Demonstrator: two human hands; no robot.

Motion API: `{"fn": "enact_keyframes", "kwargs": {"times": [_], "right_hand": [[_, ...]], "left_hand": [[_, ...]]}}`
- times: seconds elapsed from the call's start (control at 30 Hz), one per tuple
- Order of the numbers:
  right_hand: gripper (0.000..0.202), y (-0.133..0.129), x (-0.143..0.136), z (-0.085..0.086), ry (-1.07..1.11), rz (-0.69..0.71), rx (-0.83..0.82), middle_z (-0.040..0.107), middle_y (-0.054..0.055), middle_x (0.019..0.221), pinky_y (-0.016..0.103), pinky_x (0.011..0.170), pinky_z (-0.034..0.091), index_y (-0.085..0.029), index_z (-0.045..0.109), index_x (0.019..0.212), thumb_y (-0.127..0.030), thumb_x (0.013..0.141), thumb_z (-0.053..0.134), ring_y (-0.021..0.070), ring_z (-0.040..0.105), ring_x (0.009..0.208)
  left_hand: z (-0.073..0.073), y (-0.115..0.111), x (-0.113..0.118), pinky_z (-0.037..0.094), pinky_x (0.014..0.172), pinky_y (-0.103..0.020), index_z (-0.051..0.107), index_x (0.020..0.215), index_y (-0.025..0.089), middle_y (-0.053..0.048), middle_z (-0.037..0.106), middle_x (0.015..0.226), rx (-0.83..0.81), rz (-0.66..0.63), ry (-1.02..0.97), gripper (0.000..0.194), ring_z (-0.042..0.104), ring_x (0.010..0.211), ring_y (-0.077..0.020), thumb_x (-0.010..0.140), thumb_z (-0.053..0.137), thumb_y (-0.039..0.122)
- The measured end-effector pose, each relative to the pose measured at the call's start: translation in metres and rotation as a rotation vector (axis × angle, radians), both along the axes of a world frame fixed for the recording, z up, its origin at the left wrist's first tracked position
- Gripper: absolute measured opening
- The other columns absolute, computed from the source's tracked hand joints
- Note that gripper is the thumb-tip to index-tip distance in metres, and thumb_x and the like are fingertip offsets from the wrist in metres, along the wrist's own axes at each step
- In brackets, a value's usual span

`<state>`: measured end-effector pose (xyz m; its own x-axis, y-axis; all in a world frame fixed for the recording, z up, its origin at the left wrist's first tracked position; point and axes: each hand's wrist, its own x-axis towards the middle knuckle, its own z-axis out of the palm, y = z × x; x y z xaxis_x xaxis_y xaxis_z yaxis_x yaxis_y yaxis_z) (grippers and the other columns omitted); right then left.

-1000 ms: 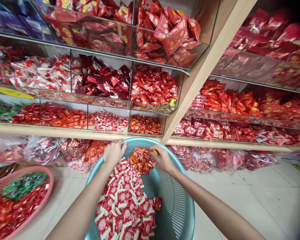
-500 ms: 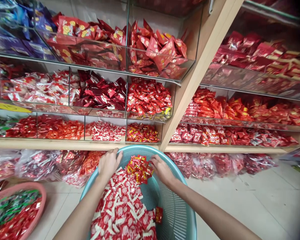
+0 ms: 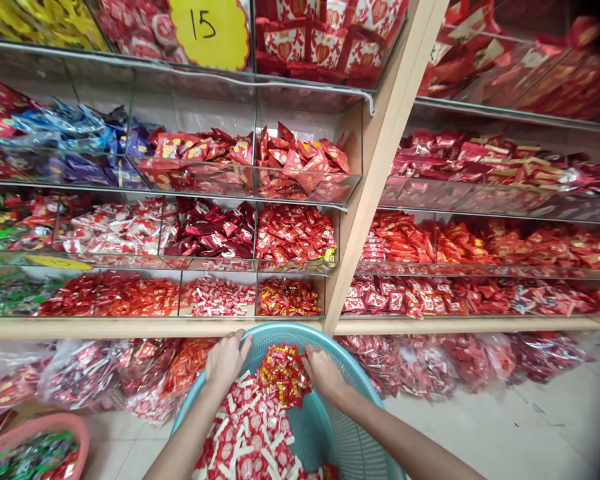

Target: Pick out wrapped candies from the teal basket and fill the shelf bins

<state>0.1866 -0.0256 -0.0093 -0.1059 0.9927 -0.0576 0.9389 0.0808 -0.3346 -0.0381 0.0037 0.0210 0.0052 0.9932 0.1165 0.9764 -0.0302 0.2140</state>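
A teal plastic basket (image 3: 363,380) stands in front of me, partly filled with red-and-white wrapped candies (image 3: 255,427). On top of them, near the far wall, sits a heap of red-and-gold wrapped candies (image 3: 284,375). My left hand (image 3: 226,360) is closed over the basket's far left rim, with the thumb toward the inside. Inside the basket, my right hand (image 3: 324,371) has its fingers curled against the right side of the red-and-gold heap; some fingertips are hidden. More red-and-gold candy (image 3: 330,472) lies low in the basket, cut by the frame.
Shelves with clear-fronted bins (image 3: 300,297) of wrapped candies rise ahead, divided by a slanting wooden post (image 3: 370,200). A yellow tag (image 3: 210,30) reads 15. Clear bags of candies (image 3: 80,373) lie below the lowest ledge. A pink basket (image 3: 83,437) stands at lower left.
The view has tilted upward, so the shelves and basket sit lower in the picture and the yellow 15 tag shows. Both hands keep nearly the same places at the basket.
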Motion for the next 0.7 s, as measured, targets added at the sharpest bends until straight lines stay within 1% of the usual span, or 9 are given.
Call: {"fn": "enact_keyframes", "kwargs": {"times": [0.1,0.17,0.23,0.33,0.4,0.43,0.5,0.57,0.7], "right_hand": [[0.029,-0.013,0.003,0.009,-0.041,-0.009,0.022,0.062,0.012,0.1,0.028,0.069,0.041,-0.017,0.043,0.116,-0.018,0.089,0.034,0.0208,0.061,0.086],[0.028,-0.027,0.008,0.014,-0.105,-0.004,0.027,0.061,0.011,0.101,0.027,0.068,0.041,-0.018,0.045,0.112,-0.014,0.088,0.033,0.0197,0.062,0.083],[0.027,-0.047,0.014,0.015,-0.16,0.065,-0.008,0.062,0.01,0.097,0.025,0.068,0.041,-0.019,0.05,0.104,-0.01,0.085,0.033,0.0185,0.061,0.081],[0.023,-0.077,0.024,0.006,-0.207,0.33,-0.149,0.061,0.009,0.099,0.026,0.07,0.042,-0.019,0.054,0.098,-0.012,0.077,0.048,0.0215,0.059,0.088],[0.033,-0.092,0.028,-0.006,-0.235,0.499,-0.269,0.057,0.011,0.108,0.031,0.07,0.045,-0.018,0.055,0.1,-0.019,0.067,0.061,0.0275,0.057,0.094],[0.04,-0.096,0.03,-0.013,-0.246,0.549,-0.316,0.054,0.013,0.112,0.033,0.071,0.045,-0.017,0.055,0.102,-0.022,0.064,0.065,0.0301,0.055,0.097],[0.052,-0.099,0.03,-0.026,-0.25,0.583,-0.349,0.051,0.015,0.116,0.038,0.073,0.046,-0.017,0.053,0.109,-0.025,0.06,0.069,0.0333,0.053,0.099],[0.054,-0.099,0.028,-0.033,-0.247,0.577,-0.348,0.051,0.016,0.117,0.041,0.075,0.046,-0.017,0.055,0.109,-0.026,0.059,0.072,0.0344,0.053,0.1],[0.036,-0.097,0.023,-0.03,-0.287,0.62,-0.35,0.052,0.015,0.114,0.041,0.076,0.047,-0.014,0.063,0.093,-0.032,0.062,0.072,0.0336,0.052,0.101]], "left_hand": [[-0.001,0.0,-0.001,0.045,0.068,-0.031,0.057,0.109,0.023,-0.01,0.066,0.101,0.008,-0.008,0.003,0.049,0.064,0.084,-0.0235,0.088,0.021,0.049],[0.0,-0.001,0.0,0.045,0.069,-0.031,0.056,0.111,0.024,-0.01,0.066,0.101,0.002,-0.01,0.005,0.049,0.064,0.084,-0.0235,0.088,0.021,0.049],[0.001,-0.001,0.001,0.045,0.07,-0.031,0.056,0.112,0.024,-0.011,0.066,0.101,-0.012,-0.008,0.009,0.049,0.064,0.085,-0.0232,0.088,0.022,0.049],[0.003,-0.002,0.002,0.045,0.071,-0.031,0.055,0.114,0.024,-0.011,0.067,0.101,-0.019,-0.003,0.022,0.048,0.064,0.086,-0.0236,0.088,0.023,0.049],[0.002,-0.002,0.001,0.045,0.071,-0.031,0.054,0.115,0.024,-0.011,0.067,0.101,-0.011,-0.009,0.035,0.048,0.064,0.086,-0.024,0.088,0.023,0.049],[0.001,-0.001,0.001,0.046,0.071,-0.031,0.055,0.115,0.024,-0.011,0.067,0.101,-0.006,-0.015,0.039,0.049,0.064,0.086,-0.024,0.088,0.023,0.049],[-0.001,0.0,0.0,0.046,0.072,-0.031,0.055,0.114,0.024,-0.011,0.067,0.101,0.002,-0.03,0.047,0.049,0.064,0.087,-0.0236,0.088,0.023,0.049],[-0.002,0.001,0.0,0.046,0.071,-0.031,0.056,0.113,0.024,-0.011,0.067,0.099,-0.001,-0.036,0.059,0.049,0.064,0.086,-0.0234,0.088,0.023,0.049],[0.002,0.0,0.001,0.046,0.068,-0.032,0.056,0.113,0.025,-0.011,0.069,0.094,-0.013,-0.022,0.097,0.05,0.065,0.082,-0.0249,0.087,0.022,0.051]]}}
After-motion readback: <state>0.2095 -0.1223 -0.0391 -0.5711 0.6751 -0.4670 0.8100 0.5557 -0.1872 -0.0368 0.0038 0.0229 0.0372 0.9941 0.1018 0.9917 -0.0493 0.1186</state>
